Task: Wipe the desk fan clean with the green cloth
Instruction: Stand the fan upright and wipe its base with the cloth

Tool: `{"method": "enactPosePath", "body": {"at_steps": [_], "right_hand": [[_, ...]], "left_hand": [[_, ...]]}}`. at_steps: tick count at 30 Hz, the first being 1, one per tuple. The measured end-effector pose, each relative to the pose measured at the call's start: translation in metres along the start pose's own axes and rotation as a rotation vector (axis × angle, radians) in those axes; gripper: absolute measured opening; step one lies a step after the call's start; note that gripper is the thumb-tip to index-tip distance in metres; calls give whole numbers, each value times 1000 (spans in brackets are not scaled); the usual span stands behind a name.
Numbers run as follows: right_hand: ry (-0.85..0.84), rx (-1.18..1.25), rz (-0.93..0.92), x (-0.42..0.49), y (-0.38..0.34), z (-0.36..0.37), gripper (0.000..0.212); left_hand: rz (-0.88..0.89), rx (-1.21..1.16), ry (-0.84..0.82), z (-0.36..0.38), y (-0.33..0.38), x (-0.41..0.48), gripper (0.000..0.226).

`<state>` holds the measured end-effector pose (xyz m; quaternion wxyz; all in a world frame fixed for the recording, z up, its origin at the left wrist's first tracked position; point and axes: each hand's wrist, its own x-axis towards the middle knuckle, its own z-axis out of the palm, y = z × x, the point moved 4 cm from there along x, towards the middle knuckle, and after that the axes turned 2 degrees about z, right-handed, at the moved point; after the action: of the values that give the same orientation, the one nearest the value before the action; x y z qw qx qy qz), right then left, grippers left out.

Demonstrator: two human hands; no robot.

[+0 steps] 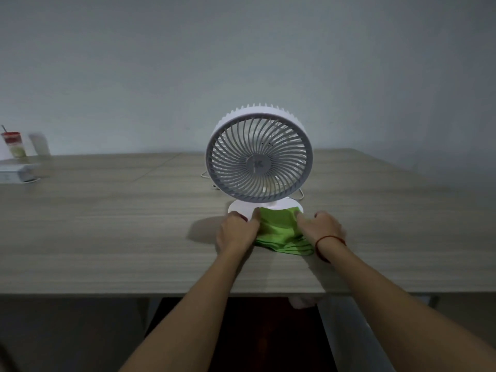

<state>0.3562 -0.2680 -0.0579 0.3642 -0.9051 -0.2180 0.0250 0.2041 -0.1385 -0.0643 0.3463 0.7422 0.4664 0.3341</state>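
Note:
A white desk fan (259,157) with a round spiral grille stands upright on a round white base (240,208) in the middle of the wooden table. The green cloth (279,229) lies folded over the front of the base and on the table before it. My left hand (236,229) grips the cloth's left edge, thumb on top, fingers touching the base. My right hand (320,228), with a red string at the wrist, holds the cloth's right edge.
The grey-brown wooden table (107,224) runs wide to both sides. A thin white cable (300,196) trails behind the fan. At the far left stand a drink cup (13,145) with a red lid and a white box (16,171). A plain wall lies behind.

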Motion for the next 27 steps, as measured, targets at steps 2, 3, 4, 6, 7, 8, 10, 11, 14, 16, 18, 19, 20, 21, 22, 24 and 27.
{"method": "enactPosePath", "body": {"at_steps": [2,3,4,6,7,8,10,11,14,16,18,19,20,21,22,24,27], "right_hand": [[-27,-21,41,-1,-5,2,68],[-39,-36,49,-1,-7,3,68],[-46,-38,63,-2,-8,4,67],[-49,-19,100,-5,-8,1,65],[-56,-12,112,-6,-7,0,63],[-72,-6,112,-7,-6,-1,60],[-116,30,92,-11,-8,-2,51],[-137,69,75,-13,-11,-2,47],[-191,157,69,-20,-14,-5,41],[-238,157,111,-27,-12,-8,45],[-270,146,125,-33,-10,-8,51],[-267,151,109,-36,-11,-8,51],[-255,167,81,-39,-14,-7,49],[-241,194,47,-42,-18,-6,47],[-235,236,17,-45,-24,-3,45],[-233,337,-13,-52,-37,4,43],[-301,451,-19,-62,-62,26,38]], "left_hand": [[-25,21,-23,5,4,-2,67],[-31,36,-43,8,6,-1,69],[-45,52,-69,8,9,-2,69],[-75,77,-114,10,13,-2,69],[-90,71,-142,10,13,-1,70],[-103,50,-172,11,13,0,72],[-107,2,-208,11,14,1,71],[-110,-6,-221,9,14,0,69],[-145,69,-323,3,17,-6,64],[-174,150,-411,0,17,-10,45],[-204,222,-478,-5,14,-14,21],[-205,235,-487,-8,11,-17,22],[-189,217,-479,-11,8,-17,19],[-163,166,-463,-14,5,-17,13],[-134,87,-431,-17,2,-15,16],[-97,-84,-307,-27,-7,-11,31],[-68,-233,-76,-54,-26,-3,30]]}}
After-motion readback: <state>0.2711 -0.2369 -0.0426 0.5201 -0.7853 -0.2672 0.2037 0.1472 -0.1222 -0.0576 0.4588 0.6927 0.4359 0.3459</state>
